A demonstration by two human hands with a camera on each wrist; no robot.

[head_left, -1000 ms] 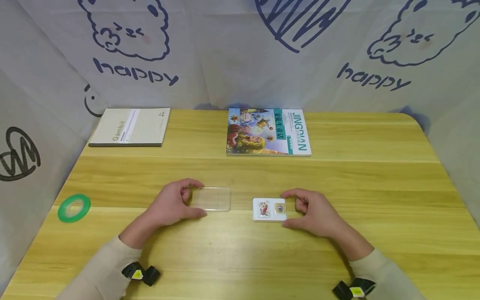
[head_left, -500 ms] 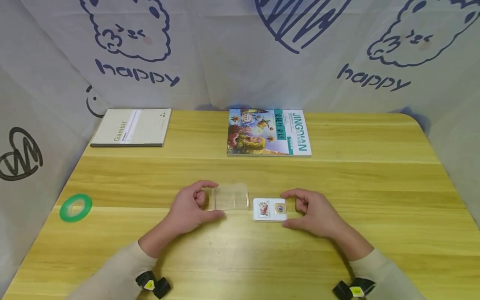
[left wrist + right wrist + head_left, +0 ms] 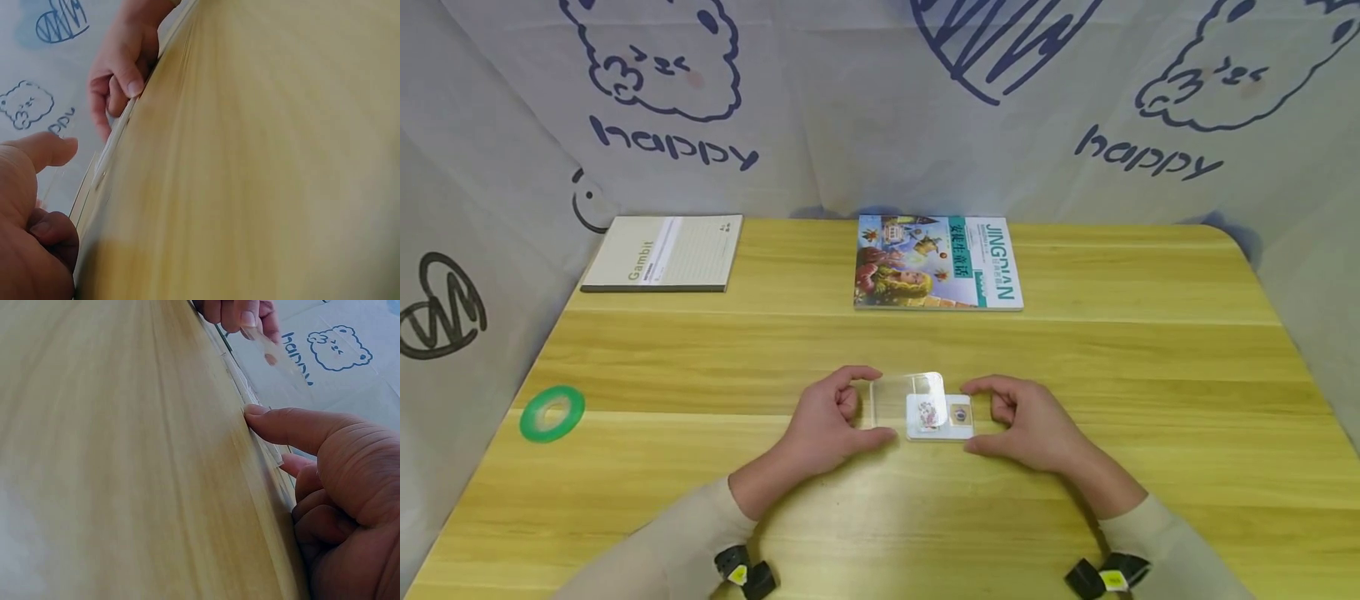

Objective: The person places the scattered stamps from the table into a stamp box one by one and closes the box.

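Note:
Between thumb and forefinger, my left hand [image 3: 827, 421] pinches a clear plastic lid [image 3: 892, 400] by its left edge. The lid is raised and tilted, and its right part overlaps the left half of a small white case [image 3: 951, 432] in the head view. That case lies flat on the table and shows two small pictures, one colourful and one gold. My right hand [image 3: 1037, 425] grips its right end between thumb and forefinger. In the right wrist view the lid [image 3: 284, 362] hangs from the left hand above the case [image 3: 240, 378].
A green tape roll [image 3: 552, 414] lies at the left of the wooden table [image 3: 1075, 350]. Along the back are a Gambit notebook [image 3: 700, 254] and a colourful book [image 3: 936, 262]. A white cloth with drawings [image 3: 835, 108] hangs behind.
My left hand has carried the clear lid rightward from beside the case until it overlaps the case in the head view. The right hand and case have stayed in place.

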